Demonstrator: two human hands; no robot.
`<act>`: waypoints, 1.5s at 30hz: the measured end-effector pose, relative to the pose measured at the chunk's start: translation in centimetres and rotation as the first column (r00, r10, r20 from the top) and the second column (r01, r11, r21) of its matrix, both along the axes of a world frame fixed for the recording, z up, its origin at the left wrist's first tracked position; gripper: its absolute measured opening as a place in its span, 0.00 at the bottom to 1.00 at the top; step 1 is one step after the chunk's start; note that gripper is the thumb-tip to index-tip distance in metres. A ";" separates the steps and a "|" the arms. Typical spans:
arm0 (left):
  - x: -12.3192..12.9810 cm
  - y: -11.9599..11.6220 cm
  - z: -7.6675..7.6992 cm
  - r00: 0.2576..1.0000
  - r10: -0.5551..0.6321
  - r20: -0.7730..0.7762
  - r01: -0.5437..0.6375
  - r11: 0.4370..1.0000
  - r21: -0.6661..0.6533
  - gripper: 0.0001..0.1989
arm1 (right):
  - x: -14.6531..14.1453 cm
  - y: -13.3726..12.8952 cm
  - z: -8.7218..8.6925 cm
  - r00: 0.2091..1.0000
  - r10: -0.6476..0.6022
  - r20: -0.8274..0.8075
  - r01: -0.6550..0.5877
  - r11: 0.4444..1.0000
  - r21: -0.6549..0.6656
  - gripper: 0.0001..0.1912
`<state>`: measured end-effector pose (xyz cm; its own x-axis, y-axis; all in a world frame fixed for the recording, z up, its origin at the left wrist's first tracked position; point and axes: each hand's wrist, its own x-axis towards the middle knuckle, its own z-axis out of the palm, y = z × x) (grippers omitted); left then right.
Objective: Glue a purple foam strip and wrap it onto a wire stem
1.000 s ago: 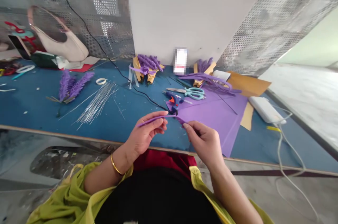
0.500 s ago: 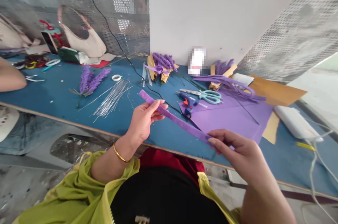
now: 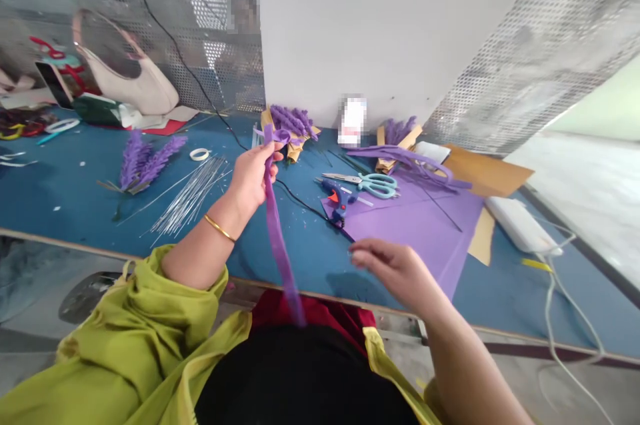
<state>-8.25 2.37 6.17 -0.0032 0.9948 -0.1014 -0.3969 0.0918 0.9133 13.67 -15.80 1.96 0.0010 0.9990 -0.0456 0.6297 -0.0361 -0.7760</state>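
My left hand is closed, pinching a long purple strip near its upper end. The rest of that strip hangs down past the table's front edge, its lower end blurred. My right hand is apart from the strip, over the table's front, with fingers curled together and nothing visible in them. Just beyond it lies a blue glue gun on a large purple sheet. Scissors with light blue handles rest behind the glue gun.
Thin wire stems, a tape roll and purple flower spikes lie at left. Wrapped purple bouquets stand at the back. A black cord crosses the table. A white power strip with cables lies at right.
My right hand has let go of the purple strip, which has swung from slanting between both hands to hanging down from my left. My left hand has risen slightly. The view has shifted right.
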 end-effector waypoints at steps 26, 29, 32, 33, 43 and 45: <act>3.7 1.1 -5.2 0.992 -0.077 -0.095 0.081 0.996 0.034 0.05 | 0.0 12.6 -2.8 0.637 -0.555 -0.535 0.436 0.831 -0.345 0.08; 3.5 1.1 -5.1 0.993 -0.068 -0.093 0.071 0.997 0.031 0.05 | -0.2 12.5 -1.9 0.506 -0.553 -0.662 0.405 0.830 -0.384 0.05; 3.4 1.0 -4.8 0.993 -0.075 -0.093 0.077 0.997 0.019 0.05 | -0.3 12.1 -1.0 0.412 -0.515 -0.751 0.383 0.846 -0.370 0.03; 3.4 0.9 -4.6 0.992 -0.081 -0.093 0.082 0.996 0.014 0.05 | -0.3 12.1 -0.7 0.389 -0.498 -0.775 0.389 0.852 -0.351 0.02; 5.2 0.8 -4.0 0.985 -0.158 -0.072 0.155 0.986 -0.058 0.07 | 0.2 13.7 1.2 0.366 -0.250 -0.896 0.354 0.928 -0.115 0.16; 5.4 0.8 -4.3 0.982 -0.178 -0.071 0.172 0.982 -0.078 0.07 | 0.9 13.5 1.0 0.356 -0.236 -0.904 0.279 0.950 -0.138 0.18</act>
<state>-2.84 3.13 1.91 0.1595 0.9710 -0.1782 -0.2974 0.2194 0.9292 14.53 -2.27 2.93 0.2379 0.9584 -0.1576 -0.4784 -0.0256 -0.8777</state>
